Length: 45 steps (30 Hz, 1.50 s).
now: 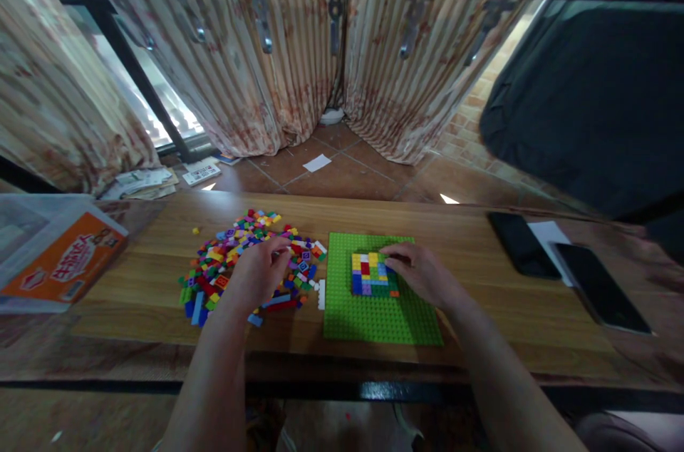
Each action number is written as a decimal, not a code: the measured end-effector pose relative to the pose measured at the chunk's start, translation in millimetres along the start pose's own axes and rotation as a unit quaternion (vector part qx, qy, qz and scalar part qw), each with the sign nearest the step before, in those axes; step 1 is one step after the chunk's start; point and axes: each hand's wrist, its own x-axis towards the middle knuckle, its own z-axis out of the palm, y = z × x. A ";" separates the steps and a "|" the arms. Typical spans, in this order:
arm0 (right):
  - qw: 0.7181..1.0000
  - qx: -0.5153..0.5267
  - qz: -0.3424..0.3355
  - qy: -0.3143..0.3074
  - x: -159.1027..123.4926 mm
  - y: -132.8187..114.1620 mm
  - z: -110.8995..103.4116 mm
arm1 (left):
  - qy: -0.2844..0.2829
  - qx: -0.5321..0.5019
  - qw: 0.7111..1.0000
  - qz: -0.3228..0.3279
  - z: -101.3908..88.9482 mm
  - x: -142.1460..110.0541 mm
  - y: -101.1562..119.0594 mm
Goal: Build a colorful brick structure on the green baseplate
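Note:
A patchwork of colourful building bricks sits on a green baseplate, with yellow, red, white, blue, purple, green and orange pieces in it. My right hand reaches in from the right, thumb and forefinger drawn together at the upper right corner of the patchwork; whether a brick is between them is hidden. Left of the baseplate lies a heap of loose bricks in many colours. Over its right side is my left hand, its fingertips pinched together. What the pinch holds, if anything, is too small to make out.
A white brick strip lies along the baseplate's left edge. A clear plastic box with an orange label stands at the table's left end. To the right are two dark phone-like devices and a white paper.

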 end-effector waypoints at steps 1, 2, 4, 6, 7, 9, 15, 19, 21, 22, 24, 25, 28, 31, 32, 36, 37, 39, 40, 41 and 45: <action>1.000 0.028 -0.004 0.005 -1.1 2.2 -1.3 | 0.001 0.004 1.000 -0.001 -1.8 -0.4 0.7; 0.998 0.059 -0.005 0.014 -1.8 4.7 -3.4 | 0.002 0.009 1.000 -0.002 -3.6 -0.8 1.2; 0.992 0.115 0.008 0.049 -1.8 10.4 -9.1 | 0.003 0.017 1.000 -0.005 -6.7 -1.3 1.3; 0.983 0.141 0.041 0.108 -0.2 15.4 -15.2 | 0.005 0.019 1.000 -0.006 -8.3 -1.3 0.4; 0.978 0.143 0.059 0.137 0.8 17.0 -17.6 | 0.006 0.020 1.000 -0.006 -8.6 -1.1 -0.3; 0.973 0.132 0.081 0.174 2.6 17.3 -20.3 | 0.008 0.022 1.000 -0.006 -8.3 -0.7 -1.9; 0.987 0.074 0.048 0.133 1.5 0.2 -14.2 | 0.019 0.008 1.000 -0.001 -7.3 -0.7 -5.2; 0.990 0.069 0.045 0.111 1.1 -5.9 -6.6 | 0.028 0.001 1.000 0.002 -7.8 -1.6 -7.4; 0.993 0.053 0.043 0.099 2.2 -6.0 -2.5 | 0.035 0.004 0.999 0.002 -8.3 -2.2 -8.7; 0.994 0.043 0.042 0.093 2.9 -5.8 -0.5 | 0.037 0.008 0.999 0.000 -8.8 -2.6 -9.1; 0.995 0.028 0.044 0.081 4.1 -5.3 3.3 | 0.037 0.016 0.999 -0.008 -10.0 -3.7 -9.3; 0.996 0.025 0.046 0.074 4.7 -5.1 4.9 | 0.036 0.017 0.999 -0.012 -10.8 -4.3 -9.2; 0.997 0.015 0.052 0.057 5.6 -5.6 8.0 | 0.034 0.001 0.999 -0.016 -12.5 -5.9 -8.7; 0.998 0.010 0.055 0.040 5.8 -6.6 8.2 | 0.039 -0.018 0.999 -0.020 -13.4 -7.2 -8.9; 0.998 0.012 0.057 0.036 5.8 -6.6 7.9 | 0.043 -0.021 0.999 -0.024 -13.7 -7.6 -9.0; 0.996 0.026 0.076 0.037 6.3 -3.8 6.8 | 0.043 -0.020 0.998 -0.035 -16.4 -9.1 -7.7; 0.996 0.029 0.077 0.034 6.5 -2.3 6.6 | 0.041 -0.017 0.998 -0.037 -17.3 -9.4 -7.1; 0.996 0.031 0.077 0.027 7.1 1.1 5.9 | 0.042 -0.015 0.998 -0.044 -19.0 -10.0 -6.1; 0.996 0.030 0.077 0.025 7.3 3.0 5.5 | 0.044 -0.019 0.998 -0.046 -19.7 -10.3 -6.0; 0.996 0.026 0.078 0.024 7.5 5.1 5.1 | 0.047 -0.025 0.998 -0.046 -20.4 -10.6 -6.2; 0.996 0.007 0.084 0.027 7.6 12.7 3.7 | 0.065 -0.036 0.996 -0.047 -24.3 -12.9 -10.6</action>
